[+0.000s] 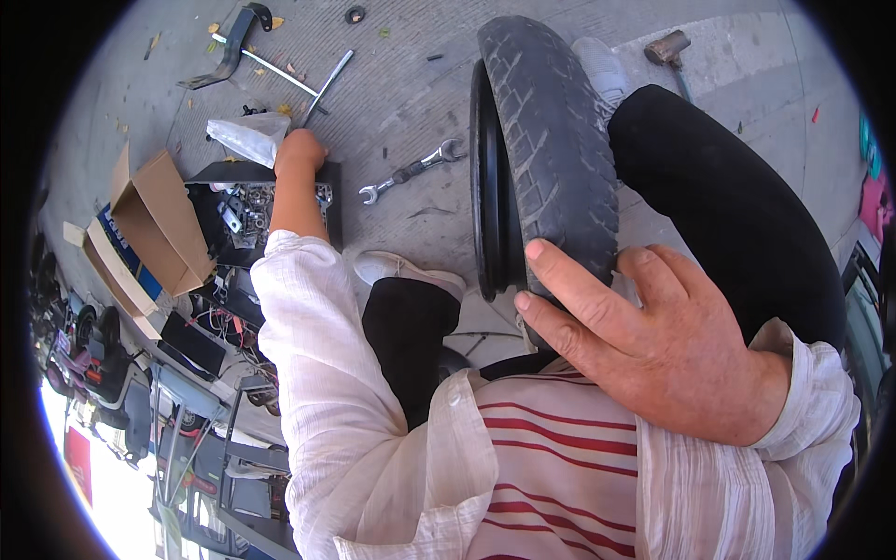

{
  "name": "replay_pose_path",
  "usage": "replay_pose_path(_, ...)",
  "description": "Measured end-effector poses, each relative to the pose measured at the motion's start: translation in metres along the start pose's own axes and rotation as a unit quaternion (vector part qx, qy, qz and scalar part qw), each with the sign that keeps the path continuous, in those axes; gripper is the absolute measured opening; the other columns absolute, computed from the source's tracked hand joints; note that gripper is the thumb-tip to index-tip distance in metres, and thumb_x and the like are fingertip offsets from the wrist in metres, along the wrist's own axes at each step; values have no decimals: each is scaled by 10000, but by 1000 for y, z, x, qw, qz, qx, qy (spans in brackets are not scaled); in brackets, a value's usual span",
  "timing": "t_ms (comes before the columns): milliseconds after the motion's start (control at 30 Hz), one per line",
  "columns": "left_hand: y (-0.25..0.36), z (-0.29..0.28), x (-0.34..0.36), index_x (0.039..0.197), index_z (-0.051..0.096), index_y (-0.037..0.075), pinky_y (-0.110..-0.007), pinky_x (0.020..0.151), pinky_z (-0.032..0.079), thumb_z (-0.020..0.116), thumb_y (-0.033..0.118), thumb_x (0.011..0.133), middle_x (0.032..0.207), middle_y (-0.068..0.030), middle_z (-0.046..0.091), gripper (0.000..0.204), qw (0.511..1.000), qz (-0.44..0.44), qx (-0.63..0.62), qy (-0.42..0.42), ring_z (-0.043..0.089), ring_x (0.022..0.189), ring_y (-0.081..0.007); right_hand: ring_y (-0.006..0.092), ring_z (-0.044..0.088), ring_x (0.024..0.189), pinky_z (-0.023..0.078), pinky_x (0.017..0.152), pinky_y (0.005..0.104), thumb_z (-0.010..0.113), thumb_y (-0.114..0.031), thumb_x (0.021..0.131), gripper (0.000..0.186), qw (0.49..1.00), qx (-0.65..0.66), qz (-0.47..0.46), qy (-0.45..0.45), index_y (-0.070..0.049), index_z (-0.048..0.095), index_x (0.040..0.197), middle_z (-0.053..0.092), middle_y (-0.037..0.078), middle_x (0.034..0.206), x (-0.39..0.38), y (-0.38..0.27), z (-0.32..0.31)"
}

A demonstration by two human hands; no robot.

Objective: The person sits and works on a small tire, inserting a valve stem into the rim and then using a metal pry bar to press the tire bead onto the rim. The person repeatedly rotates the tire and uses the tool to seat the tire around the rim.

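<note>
A worn black tyre (pixel 555 140) stands upright between my legs, a black rim (pixel 495 177) along its left side. My right hand (pixel 635 327) holds the tyre's near end, two fingers extended over the tread and the others bent; its thumb is hidden. My left hand (pixel 299 154) reaches to the upper left, beside a white plastic bag (pixel 245 140) above a black box (pixel 241 215) of metal parts; its fingertips are hidden. A double open-ended wrench (pixel 409 174) lies on the ground between hand and tyre.
A mallet (pixel 667 49) lies upper right. A T-handle tool (pixel 331 84) and bent black bracket (pixel 231 56) lie beyond my left hand. Open cardboard boxes (pixel 159 224), cables (pixel 243 308) and several vehicles (pixel 93 345) crowd the left. My shoes (pixel 406 268) are on the concrete ground (pixel 401 103).
</note>
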State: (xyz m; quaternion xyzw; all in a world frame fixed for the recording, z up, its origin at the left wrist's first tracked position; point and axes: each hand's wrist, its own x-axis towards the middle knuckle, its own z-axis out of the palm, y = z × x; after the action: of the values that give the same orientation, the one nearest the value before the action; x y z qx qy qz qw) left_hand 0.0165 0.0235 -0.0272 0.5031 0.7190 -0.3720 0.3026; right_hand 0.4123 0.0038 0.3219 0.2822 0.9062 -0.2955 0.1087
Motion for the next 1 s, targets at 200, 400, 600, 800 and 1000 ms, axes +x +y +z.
replay_pose_path(200, 12, 5, -22, 1090, 700, 50, -425, 898, 519, 637, 215, 841, 1181, -170, 656, 306, 999, -44, -8, 31, 628, 1115, -327, 231, 522, 786, 507, 758, 343, 666, -144, 784, 346, 1000, 2, -5, -1, -158, 692, 1128, 447, 73, 1401, 0, -1, 1)
replay_pose_path(400, 48, 4, -40, 1072, 720, 92, -390, 854, 534, 563, 192, 872, 1157, -135, 676, 274, 995, -73, -3, 66, 656, 1079, -288, 227, 522, 780, 507, 751, 343, 657, -137, 785, 354, 1000, -4, 12, -7, -161, 687, 1137, 447, 77, 1400, 2, -3, 0)
replay_pose_path(600, 46, 29, -54, 989, 718, 80, -435, 819, 539, 506, 187, 897, 1067, -136, 693, 255, 992, 44, -39, 116, 667, 998, -340, 228, 523, 775, 505, 741, 340, 639, -129, 787, 361, 1000, -14, -10, -3, -159, 683, 1143, 445, 82, 1397, 1, -3, -1)
replay_pose_path(800, 89, 67, -104, 1376, 325, -117, -462, 1103, 314, 588, 288, 886, 1450, -334, 283, 688, 926, 85, -269, 252, 292, 1358, -456, 223, 518, 788, 500, 741, 333, 630, -108, 776, 383, 1000, -17, -7, 2, -162, 678, 1152, 434, 86, 1404, 2, -2, -3)
replay_pose_path(1000, 94, 81, -66, 1427, 159, -178, -459, 1179, 165, 603, 347, 882, 1504, -392, 83, 877, 874, -25, -398, 276, 85, 1438, -469, 220, 505, 776, 496, 739, 335, 625, -95, 760, 404, 1000, -24, -17, 6, -160, 674, 1156, 411, 89, 1418, 2, -5, -2)
